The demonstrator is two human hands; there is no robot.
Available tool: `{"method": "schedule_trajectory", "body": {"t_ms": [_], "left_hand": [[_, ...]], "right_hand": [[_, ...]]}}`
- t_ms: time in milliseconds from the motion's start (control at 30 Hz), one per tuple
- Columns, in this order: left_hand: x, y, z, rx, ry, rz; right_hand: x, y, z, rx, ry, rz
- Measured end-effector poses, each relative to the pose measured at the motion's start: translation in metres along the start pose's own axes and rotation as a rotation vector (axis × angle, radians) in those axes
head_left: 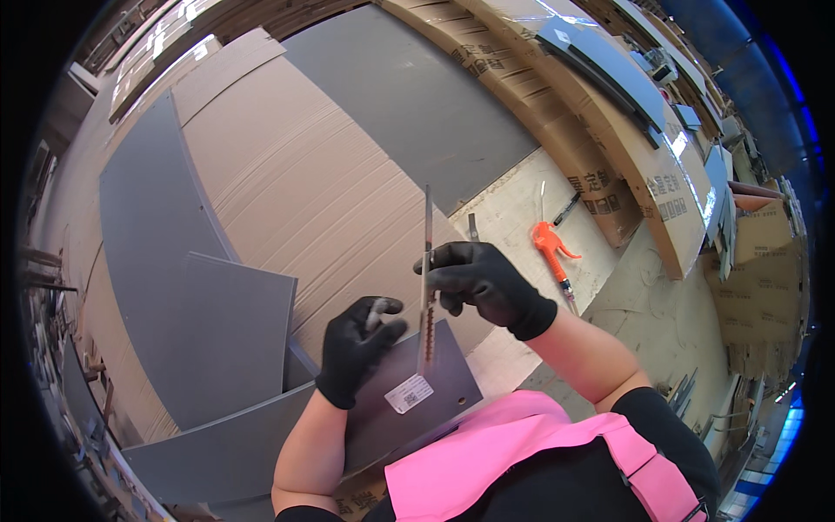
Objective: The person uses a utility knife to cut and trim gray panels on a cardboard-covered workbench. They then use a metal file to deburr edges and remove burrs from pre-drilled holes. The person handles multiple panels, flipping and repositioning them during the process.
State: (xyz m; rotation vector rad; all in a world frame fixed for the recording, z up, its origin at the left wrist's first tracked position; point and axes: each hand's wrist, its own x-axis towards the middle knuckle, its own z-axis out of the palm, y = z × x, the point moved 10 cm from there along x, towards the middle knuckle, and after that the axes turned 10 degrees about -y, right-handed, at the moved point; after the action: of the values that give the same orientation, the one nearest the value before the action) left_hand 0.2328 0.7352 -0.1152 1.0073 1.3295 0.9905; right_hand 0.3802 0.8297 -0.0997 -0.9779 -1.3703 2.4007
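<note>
My right hand (487,283), in a black glove, pinches a long thin strip (427,324) that stands nearly upright. A row of dark notches runs along its lower part; its exact kind is unclear. To its left is my left hand (357,344), also black-gloved, with fingers bent and apart and a pale patch by the fingertips. It is close to the strip but not on it. Below both hands lies a dark grey panel (452,370) with a white label (408,394) and a small round hole near its corner.
More grey panels (156,261) lie at left on corrugated cardboard (278,157), and a large dark sheet (409,104) at the back. An orange air blow gun (550,248) rests at right near a dark small tool (473,228). Long cardboard cartons (600,139) line the far right.
</note>
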Motion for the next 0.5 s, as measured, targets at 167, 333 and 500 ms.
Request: {"method": "schedule_trajectory", "body": {"t_ms": [167, 333, 500], "left_hand": [[-0.001, 0.009, 0.009, 0.314, -0.065, 0.122], [0.000, 0.001, 0.008, 0.027, -0.131, 0.051], [-0.006, -0.004, 0.024, -0.244, -0.285, -0.115]], "right_hand": [[0.017, 0.007, 0.039, -0.160, -0.012, -0.011], [0.008, -0.040, 0.040, -0.625, 0.157, -0.392], [-0.004, -0.073, 0.061, -1.380, 0.310, -0.822]]}}
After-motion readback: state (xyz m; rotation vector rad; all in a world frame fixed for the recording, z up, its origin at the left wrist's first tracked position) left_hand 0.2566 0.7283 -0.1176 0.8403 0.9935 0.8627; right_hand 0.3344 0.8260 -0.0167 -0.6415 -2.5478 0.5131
